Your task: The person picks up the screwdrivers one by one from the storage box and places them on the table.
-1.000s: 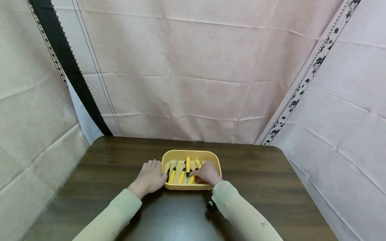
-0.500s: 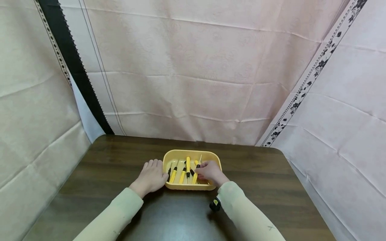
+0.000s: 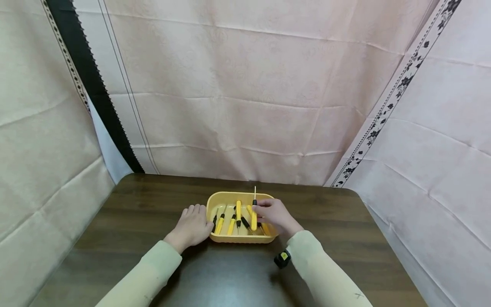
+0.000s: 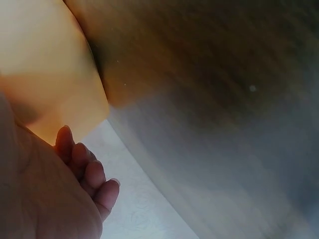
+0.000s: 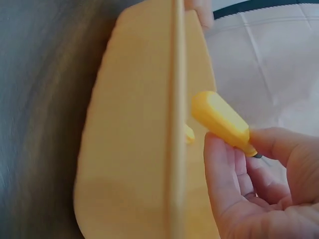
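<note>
My right hand pinches a yellow-handled screwdriver between thumb and fingers, just below its black collar. Its thin metal shaft points toward the far side and the handle end faces me. In the right wrist view the screwdriver's handle stands out from the fingertips beside the tray's rim. A yellow plastic tray holds several more yellow-and-black screwdrivers. At the tray's left end my left hand holds its side, thumb over the rim and fingers along the outside. The left wrist view shows those fingers beside the tray wall.
The tray sits toward the back of a dark wooden table. Pale cloth hangs behind and on both sides. A small black device is at the right sleeve.
My right hand has lifted the screwdriver up from the tray's right part, turning its shaft toward the far side, and has shifted slightly right. My left hand stays at the tray.
</note>
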